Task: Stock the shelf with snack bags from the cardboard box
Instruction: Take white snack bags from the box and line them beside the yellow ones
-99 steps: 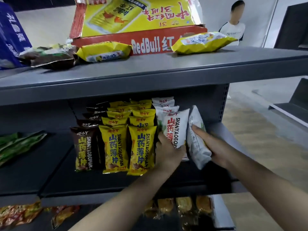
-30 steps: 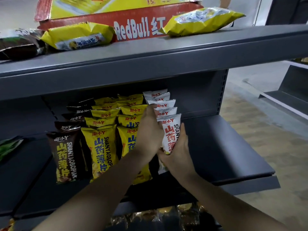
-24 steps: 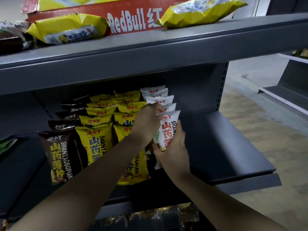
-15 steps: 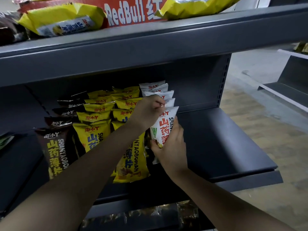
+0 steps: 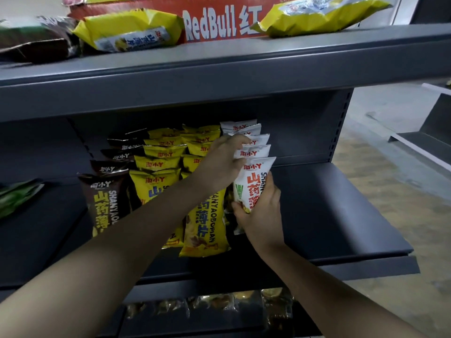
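Note:
On the middle shelf (image 5: 329,215) stand rows of snack bags: brown (image 5: 105,201), yellow (image 5: 158,167) and white (image 5: 253,140). My right hand (image 5: 261,213) grips the front white bag (image 5: 253,184) from below and the side, holding it upright at the front of the white row. My left hand (image 5: 224,162) reaches over the yellow bags, its fingers curled around the tops of the white bags just behind. The red cardboard box (image 5: 219,23) sits on the top shelf (image 5: 219,67), with loose yellow bags (image 5: 131,30) beside it.
A second loose yellow bag (image 5: 319,13) and a dark bag (image 5: 36,37) lie on the top shelf. Green bags (image 5: 17,196) lie at the far left of the middle shelf. Packets (image 5: 212,303) fill the lower shelf. Another shelf unit (image 5: 424,140) stands at right.
The white bag held loose to the right 3.3 s ago now stands at the front of the white row. In the last second both hands stayed on the bags, shifting slightly.

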### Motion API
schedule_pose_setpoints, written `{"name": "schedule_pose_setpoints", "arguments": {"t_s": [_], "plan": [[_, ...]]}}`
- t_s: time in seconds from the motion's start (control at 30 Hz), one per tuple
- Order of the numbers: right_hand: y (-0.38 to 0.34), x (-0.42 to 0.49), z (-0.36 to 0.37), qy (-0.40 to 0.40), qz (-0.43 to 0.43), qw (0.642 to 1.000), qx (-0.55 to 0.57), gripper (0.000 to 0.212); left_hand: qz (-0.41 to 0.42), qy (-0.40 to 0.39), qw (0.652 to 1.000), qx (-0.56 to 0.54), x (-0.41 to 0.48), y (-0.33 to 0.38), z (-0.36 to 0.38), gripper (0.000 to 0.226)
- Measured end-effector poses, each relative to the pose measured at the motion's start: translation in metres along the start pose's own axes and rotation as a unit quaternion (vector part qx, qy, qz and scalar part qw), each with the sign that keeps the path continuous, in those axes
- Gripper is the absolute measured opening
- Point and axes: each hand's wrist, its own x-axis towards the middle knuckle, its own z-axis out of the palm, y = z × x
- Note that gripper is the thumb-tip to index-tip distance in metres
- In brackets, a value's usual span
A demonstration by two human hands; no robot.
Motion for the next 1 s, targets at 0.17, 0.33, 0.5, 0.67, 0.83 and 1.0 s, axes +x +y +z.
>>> {"name": "schedule_pose_setpoints", "arguments": {"t_s": [0.17, 0.33, 0.5, 0.67, 0.83, 1.0], "plan": [[0.004, 0.005, -0.006, -0.055, 0.009, 0.998, 0.029, 0.119, 0.136, 0.035, 0.954, 0.266, -0.074, -0.033, -0.017, 0.082], [-0.004, -0.003, -0.025, -0.021, -0.056, 0.996, -0.067, 0.109, 0.11, -0.038, 0.9, 0.421, -0.132, -0.056, 0.002, 0.109], [-0.014, -0.025, -0.038, 0.023, -0.402, 0.88, -0.254, 0.079, 0.096, -0.022, 0.9, 0.424, -0.139, -0.062, 0.014, 0.113], [-0.015, -0.029, -0.029, -0.057, -0.39, 0.843, -0.368, 0.091, 0.073, -0.006, 0.898, 0.435, -0.126, -0.059, 0.019, 0.11], [-0.011, -0.021, -0.023, -0.088, -0.367, 0.835, -0.4, 0.098, 0.078, 0.02, 0.893, 0.443, -0.122, -0.065, 0.023, 0.109], [-0.009, -0.024, -0.02, -0.071, -0.346, 0.844, -0.403, 0.1, 0.148, 0.106, 0.886, 0.426, -0.134, -0.082, 0.016, 0.094]]}}
